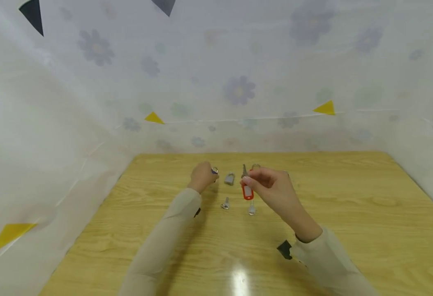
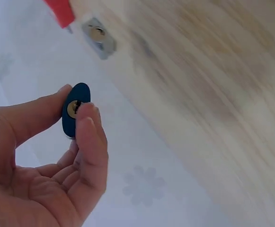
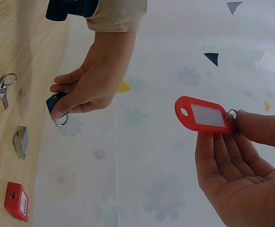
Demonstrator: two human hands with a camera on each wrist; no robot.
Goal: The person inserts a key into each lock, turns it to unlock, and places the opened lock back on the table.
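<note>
Currently: left hand (image 3: 87, 90) pinches blue padlock (image 2: 75, 111), keyhole facing out; right hand (image 3: 241, 175) pinches red-tagged key (image 3: 203, 115), probably blade up, just right of padlock, above table (image 1: 349, 213) far edge.

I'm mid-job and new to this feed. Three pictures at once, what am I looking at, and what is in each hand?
No machine here: a person's two bare hands over a wooden table. The wide picture comes from a head camera looking down; the other two come from cameras on each wrist. The left hand pinches a small blue padlock, keyhole facing its wrist camera. The right hand pinches a ring carrying a red tag and a key. On the table lie a silver padlock, a red padlock and two loose keys.
</note>
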